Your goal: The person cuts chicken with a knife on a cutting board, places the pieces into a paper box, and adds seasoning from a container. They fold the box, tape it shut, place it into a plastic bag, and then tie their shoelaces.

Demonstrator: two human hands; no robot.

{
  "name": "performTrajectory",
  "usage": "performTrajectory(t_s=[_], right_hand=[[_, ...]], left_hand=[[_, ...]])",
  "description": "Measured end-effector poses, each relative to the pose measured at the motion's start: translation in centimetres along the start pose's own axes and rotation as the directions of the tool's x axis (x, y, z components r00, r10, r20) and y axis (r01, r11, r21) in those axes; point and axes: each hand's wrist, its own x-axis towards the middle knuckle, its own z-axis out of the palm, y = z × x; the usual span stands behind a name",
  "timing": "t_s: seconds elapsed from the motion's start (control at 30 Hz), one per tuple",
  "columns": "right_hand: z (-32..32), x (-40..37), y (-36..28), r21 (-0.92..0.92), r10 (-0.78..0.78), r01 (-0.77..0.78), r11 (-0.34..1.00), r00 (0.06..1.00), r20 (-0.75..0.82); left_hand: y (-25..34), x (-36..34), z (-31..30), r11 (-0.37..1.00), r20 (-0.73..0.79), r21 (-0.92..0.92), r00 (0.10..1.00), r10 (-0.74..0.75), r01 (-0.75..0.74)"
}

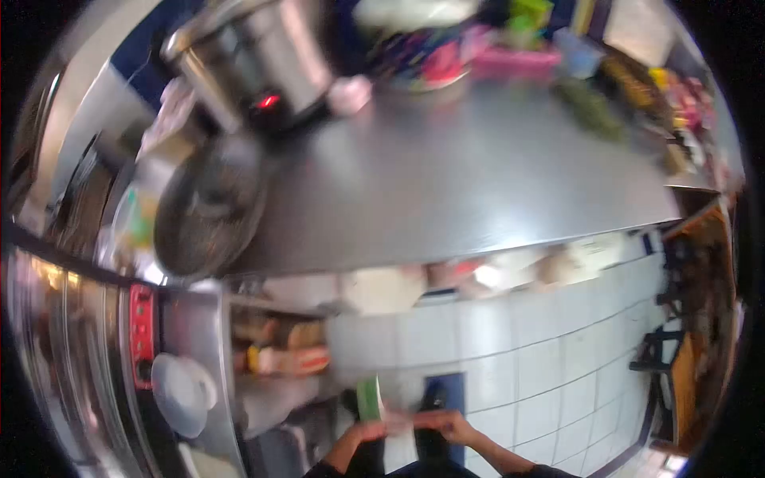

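Observation:
Low in the view, in front of my body, my left hand (pixel 368 432) is closed at the lower end of a flat green and white thing (pixel 370 400); blur hides what kind it is. My right hand (pixel 451 425) is a little to the right, its fingers closed and pointing toward the left hand. Between the two hands runs a pale pinkish blur, and I cannot make out what it is. Both hands are over the floor, on the near side of the steel table (pixel 446 175).
A large steel pot (pixel 247 64) with a red light stands at the table's back left, near a dark round pan (pixel 211 207). Colourful goods and a pink container (pixel 516 62) line the back. White bowls (pixel 182 394) sit at lower left; a wooden stool (pixel 684 390) stands right.

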Motion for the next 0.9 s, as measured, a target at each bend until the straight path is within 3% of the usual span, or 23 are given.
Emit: performTrajectory(t_s=[0.03,0.07,0.13,0.2,0.3,0.33,0.37,0.4,0.43,0.5,0.53,0.57,0.6,0.63,0.67,0.7,0.73,0.77,0.8,0.87,0.9], right_hand=[[-4.2,-3.6,-5.3,0.002,-0.005,0.005,1.0,1.0,0.013],[-6.8,-7.6,-6.7,-0.142,0.024,-0.029,0.989,0.999,-0.041],[-12.5,-13.4,-15.3,-0.319,-0.116,0.063,0.946,0.982,-0.151],[-15.9,-18.9,-19.4,-0.416,-0.168,0.056,0.908,0.956,-0.239],[-18.5,-24.9,-24.3,-0.552,-0.298,0.012,0.834,0.852,-0.432],[-18.8,-25.9,-25.7,-0.476,-0.256,-0.093,0.874,0.744,-0.616],[-19.2,-27.2,-26.7,-0.376,-0.201,-0.177,0.91,0.605,-0.771],[-20.3,-28.3,-25.9,-0.363,-0.218,-0.182,0.914,0.534,-0.817],[-21.4,-29.1,-25.3,-0.358,-0.216,-0.197,0.913,0.512,-0.831],[-23.5,-30.3,-23.0,-0.04,-0.001,-0.105,0.994,0.348,-0.938],[-24.9,-30.7,-21.4,-0.127,-0.119,0.013,0.992,0.456,-0.882],[-25.9,-31.3,-20.1,-0.123,-0.118,0.018,0.992,0.44,-0.89],[-27.1,-30.6,-20.8,0.009,-0.038,0.134,0.991,0.344,-0.938],[-29.0,-30.5,-20.9,0.125,0.056,0.258,0.958,0.26,-0.964],[-31.8,-31.4,-19.3,0.053,0.002,0.176,0.983,0.278,-0.961],[-34.5,-32.4,-18.4,0.04,-0.009,0.175,0.984,0.27,-0.963],[-37.6,-33.0,-17.9,0.051,0.014,0.194,0.98,0.189,-0.982],[-41.0,-34.0,-17.8,0.062,0.04,0.21,0.976,0.111,-0.993],[-44.4,-34.8,-17.8,0.056,0.047,0.176,0.983,0.053,-0.998],[-51.6,-36.7,-18.8,0.062,0.053,0.146,0.987,0.066,-0.996],[-55.5,-37.2,-20.4,0.05,0.04,0.147,0.988,0.07,-0.997]], left_hand=[[3.1,-0.7,4.0,0.998,0.153,-0.053,0.988,-0.032,0.04],[6.6,-1.5,8.4,0.995,0.297,-0.067,0.953,-0.054,0.077],[14.6,-2.8,16.8,0.99,0.506,-0.024,0.856,-0.105,0.136],[21.2,-3.9,23.5,0.982,0.631,0.093,0.753,-0.184,0.163],[30.1,-4.7,31.7,0.927,0.678,0.353,0.648,-0.348,0.128],[37.6,-9.3,36.1,0.886,0.668,0.461,0.636,-0.385,0.052],[39.8,-9.2,38.4,0.885,0.727,0.448,0.629,-0.277,-0.127],[41.1,-8.6,40.1,0.861,0.786,0.411,0.595,-0.169,-0.299],[41.7,-6.6,41.5,0.861,0.78,0.409,0.606,-0.158,-0.302],[43.3,-4.2,44.1,0.859,0.775,0.419,0.609,-0.17,-0.294],[45.1,-3.7,45.8,0.886,0.752,0.372,0.649,-0.113,-0.278],[47.0,-2.7,47.2,0.906,0.722,0.324,0.69,-0.05,-0.272],[48.7,-1.3,48.5,0.9,0.724,0.337,0.688,-0.06,-0.276],[50.4,0.4,49.9,0.871,0.675,0.312,0.733,0.078,-0.38],[52.2,2.4,51.2,0.825,0.621,0.288,0.751,0.225,-0.486],[53.5,5.9,51.9,0.89,0.552,0.098,0.769,0.324,-0.445],[56.8,6.7,54.1,0.87,0.401,-0.044,0.789,0.466,-0.491],[58.7,10.3,55.0,0.815,0.218,-0.108,0.786,0.579,-0.57],[61.9,14.3,55.5,0.779,0.069,0.034,0.779,0.623,-0.626],[68.4,15.2,60.1,0.675,-0.129,-0.359,0.75,0.648,-0.645],[70.5,18.0,60.7,0.55,-0.256,-0.194,0.583,0.771,-0.812]])
